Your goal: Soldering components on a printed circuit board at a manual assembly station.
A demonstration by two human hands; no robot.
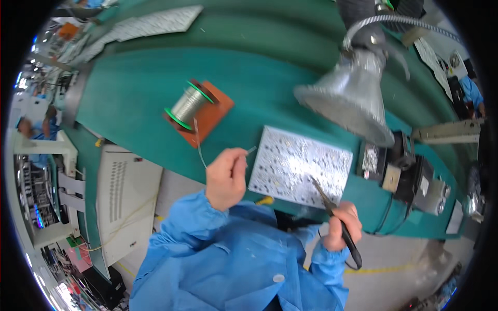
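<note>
My right hand grips the dark handle of a soldering iron. The iron's tip points up and left over a white circuit board panel dotted with small parts; I cannot tell whether it touches. Left of the panel, my left hand is closed, pinching a thin whitish tube that sticks out toward the panel's edge. Behind the hand a pale strand runs back to a spool of solder wire with green rims. An orange-brown base carries the spool.
A metal fume hood on a flexible arm hangs over the right side. Black soldering equipment with cables stands right of the panel. More white board panels lie at the far left, on the green mat. A yellow object lies at the front edge.
</note>
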